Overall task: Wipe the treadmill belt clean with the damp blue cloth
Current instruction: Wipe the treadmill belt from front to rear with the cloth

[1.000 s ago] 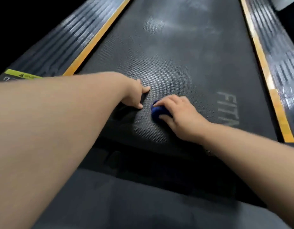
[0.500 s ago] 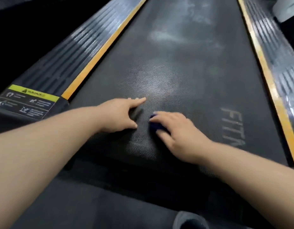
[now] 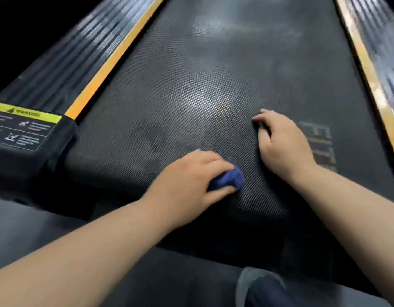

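The belt [image 3: 213,74] is black rubber with a fine dimpled weave, smeared with pale dusty patches and printed with faded grey lettering [image 3: 320,142] near its right edge. The cloth [image 3: 229,177] is a small deep-blue wad, bunched and soft. Orange strips [image 3: 107,67] border the belt, with ribbed black side rails [image 3: 65,60] beyond and a yellow-headed warning label [image 3: 23,127] on the left corner; the surroundings are dark. The left hand [image 3: 189,180] curls over the cloth, gripping it against the belt's near end. The right hand [image 3: 284,145] rests nearby on the belt, fingers loosely bent, holding nothing.
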Motion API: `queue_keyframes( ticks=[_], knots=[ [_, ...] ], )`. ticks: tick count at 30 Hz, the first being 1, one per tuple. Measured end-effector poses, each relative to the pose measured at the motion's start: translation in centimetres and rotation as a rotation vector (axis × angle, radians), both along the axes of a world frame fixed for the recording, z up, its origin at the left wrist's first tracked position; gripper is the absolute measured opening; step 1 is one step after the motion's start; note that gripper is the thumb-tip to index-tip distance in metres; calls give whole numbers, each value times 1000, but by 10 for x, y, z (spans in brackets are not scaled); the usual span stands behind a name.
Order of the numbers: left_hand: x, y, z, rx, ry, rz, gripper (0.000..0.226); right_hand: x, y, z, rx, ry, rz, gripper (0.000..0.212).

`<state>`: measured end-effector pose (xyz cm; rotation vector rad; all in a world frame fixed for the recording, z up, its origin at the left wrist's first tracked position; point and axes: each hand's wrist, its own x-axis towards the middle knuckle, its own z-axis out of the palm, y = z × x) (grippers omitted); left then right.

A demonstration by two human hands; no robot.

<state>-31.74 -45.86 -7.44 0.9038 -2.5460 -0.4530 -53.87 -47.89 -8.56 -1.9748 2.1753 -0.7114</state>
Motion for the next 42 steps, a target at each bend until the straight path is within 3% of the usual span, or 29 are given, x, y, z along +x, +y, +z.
queue_keyframes(
  ticks=[2,6,9,11,13,15,18,20,24,27,31,33,38,42],
  knots=[
    [33,-11,0,12,-11,94,42,0,1,1,8,14,-12,30],
    [27,-45,0,102,3,565,22,1,2,1,12,-2,-18,32],
    [-34,-5,-1,56,104,385,26,-3,1,5,-3,-94,-55,32],
    [-57,28,-4,-5,102,173,33,-4,1,8,-27,-167,-95,31],
    [-47,22,-2,-26,53,109,39,-6,3,11,-33,-216,-109,32],
    [-17,1,-2,-24,24,202,36,-8,6,11,-7,-224,-77,33],
    [28,-25,-1,22,-5,507,27,-11,8,8,33,-184,20,35],
    [13,-18,-3,33,65,562,25,-17,7,8,69,-120,53,37],
    [-46,32,-10,0,89,186,30,-25,3,9,85,-82,18,38],
    [-20,-4,-5,-18,-11,57,34,-26,2,5,89,-67,8,38],
    [25,-75,5,10,-84,551,26,-19,-2,6,74,-56,29,37],
    [10,-78,-2,11,-71,645,22,-20,-5,8,38,-60,7,34],
    [-28,-21,-5,1,33,264,28,-23,-12,10,-6,-120,-81,31],
    [-4,-48,-3,-34,-82,-14,39,-16,-22,11,20,-78,-70,30]
  ],
)
